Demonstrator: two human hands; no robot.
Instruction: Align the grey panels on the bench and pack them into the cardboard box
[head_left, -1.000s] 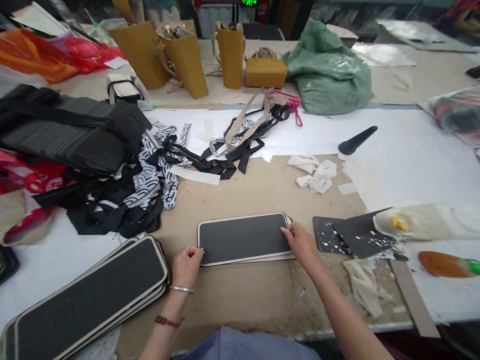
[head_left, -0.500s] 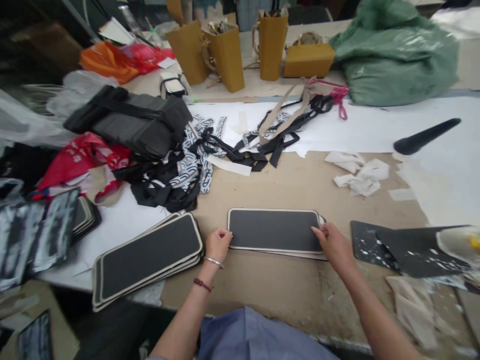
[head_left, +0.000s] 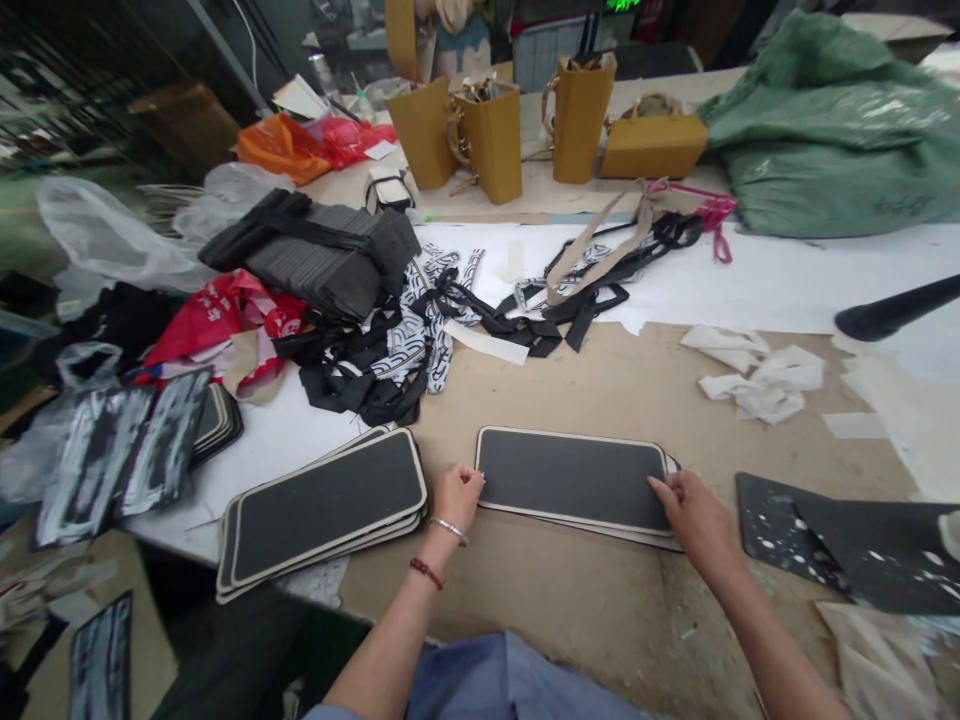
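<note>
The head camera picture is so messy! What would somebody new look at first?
Probably the dark panel with a pale border in the middle, with the left hand at one end and the right hand at the other. Next, perhaps, the mustard-yellow bags at the back, or the big green sack to their right.

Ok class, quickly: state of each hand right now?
Left hand: closed, fingertips at the left end of the cream-bordered dark panel; grip unclear.
Right hand: closed on the panel's right end, thumb on top.
</note>
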